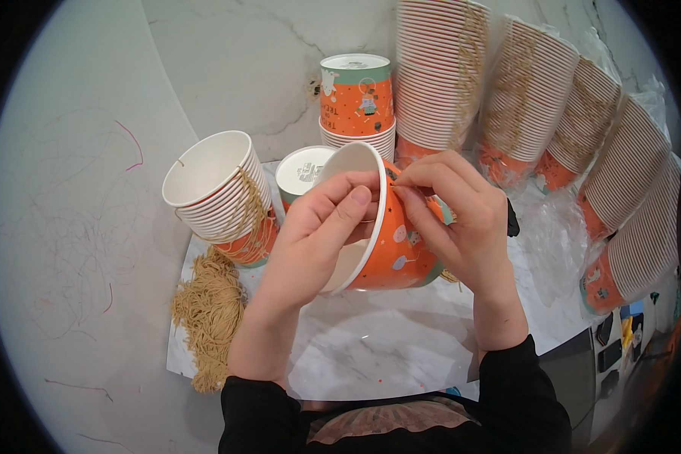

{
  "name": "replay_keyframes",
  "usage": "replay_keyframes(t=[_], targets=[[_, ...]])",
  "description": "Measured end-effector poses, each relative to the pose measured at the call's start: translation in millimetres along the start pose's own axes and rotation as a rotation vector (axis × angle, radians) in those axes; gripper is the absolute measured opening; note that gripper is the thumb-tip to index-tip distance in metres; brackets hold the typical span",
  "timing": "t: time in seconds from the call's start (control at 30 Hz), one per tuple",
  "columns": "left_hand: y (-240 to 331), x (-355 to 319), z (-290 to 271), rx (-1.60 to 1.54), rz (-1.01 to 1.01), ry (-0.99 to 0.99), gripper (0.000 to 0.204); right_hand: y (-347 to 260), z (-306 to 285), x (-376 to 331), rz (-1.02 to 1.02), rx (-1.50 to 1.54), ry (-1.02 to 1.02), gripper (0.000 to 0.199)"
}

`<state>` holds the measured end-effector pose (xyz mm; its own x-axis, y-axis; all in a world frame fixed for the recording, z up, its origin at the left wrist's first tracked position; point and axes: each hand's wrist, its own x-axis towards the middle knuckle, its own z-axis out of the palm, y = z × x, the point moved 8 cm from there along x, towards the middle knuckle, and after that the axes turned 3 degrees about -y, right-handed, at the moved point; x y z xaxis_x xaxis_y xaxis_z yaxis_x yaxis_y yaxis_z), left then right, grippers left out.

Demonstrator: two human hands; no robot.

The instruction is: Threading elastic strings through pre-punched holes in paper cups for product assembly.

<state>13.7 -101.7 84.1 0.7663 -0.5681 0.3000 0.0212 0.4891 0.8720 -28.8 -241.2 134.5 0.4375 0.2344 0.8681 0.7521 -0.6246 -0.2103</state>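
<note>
Orange paper bucket was tilted mid-scene between both hands, mouth facing left. Left hand: fingers inside the mouth, couldn't tell the grip. Right hand: thumb and index pinched narrow at outer wall by rim, contents unclear. Tan twine bundle lay near left.
</note>
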Motion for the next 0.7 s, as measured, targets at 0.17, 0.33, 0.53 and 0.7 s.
replay_keyframes(t=[0.17,0.33,0.53,0.7], targets=[[-1,5,-9,0.154,0.061,0.026,0.026,-3,2,1,0.015,0.052,-0.012,0.008],[2,3,-20,0.372,0.116,0.17,0.014,2,10,-1,0.032,0.099,-0.055,0.008],[17,-5,-9,0.926,0.234,0.305,0.006,8,22,-5,0.088,0.16,-0.155,0.01],[23,-10,0,1.336,0.234,0.274,0.009,10,37,-9,0.097,0.099,-0.296,0.012]])
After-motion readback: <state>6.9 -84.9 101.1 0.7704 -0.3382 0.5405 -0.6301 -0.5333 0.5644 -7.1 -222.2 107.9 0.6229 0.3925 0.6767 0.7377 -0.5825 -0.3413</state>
